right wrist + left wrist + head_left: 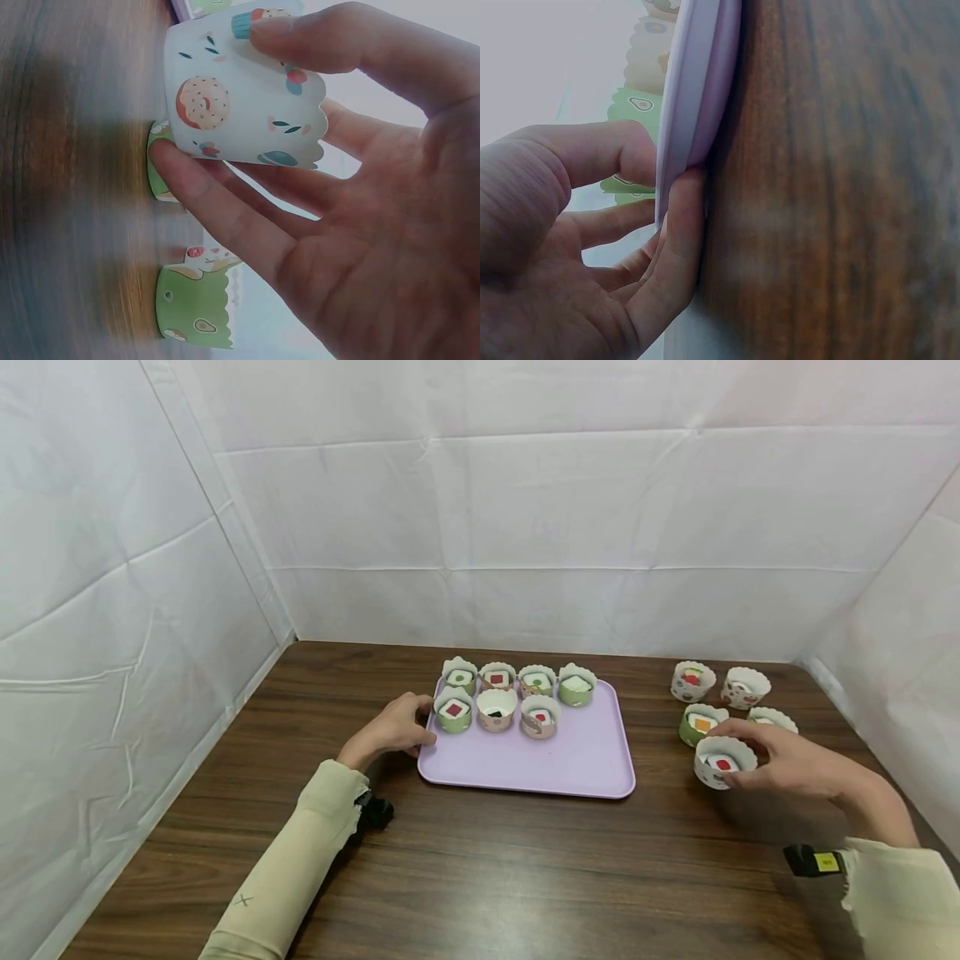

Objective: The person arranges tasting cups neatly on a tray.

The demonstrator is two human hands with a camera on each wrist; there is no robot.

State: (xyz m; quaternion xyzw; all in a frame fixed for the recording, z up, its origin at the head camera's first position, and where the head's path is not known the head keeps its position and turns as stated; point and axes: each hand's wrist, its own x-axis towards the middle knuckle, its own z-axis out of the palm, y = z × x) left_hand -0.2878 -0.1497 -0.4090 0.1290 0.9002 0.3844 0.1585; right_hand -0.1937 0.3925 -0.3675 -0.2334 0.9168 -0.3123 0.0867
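Observation:
My left hand (395,727) holds the left rim of a lilac tray (525,768), thumb on the upper side and fingers at its underside. Several paper baking cups stand at the tray's back, among them a green cup (453,713) closest to this hand and a pink cup (497,713). My right hand (795,762) grips a white paper baking cup (247,97) printed with doughnuts, between thumb and fingers. A red and white piece (722,763) lies inside it. Behind it stands a green cup (702,723) with an orange and white piece.
Right of the tray, a white cup (692,681) and a patterned cup (745,687) stand toward the back of the wooden table (480,868). Another cup (774,718) is partly hidden behind my right hand. White cloth (540,510) hangs along the back and sides.

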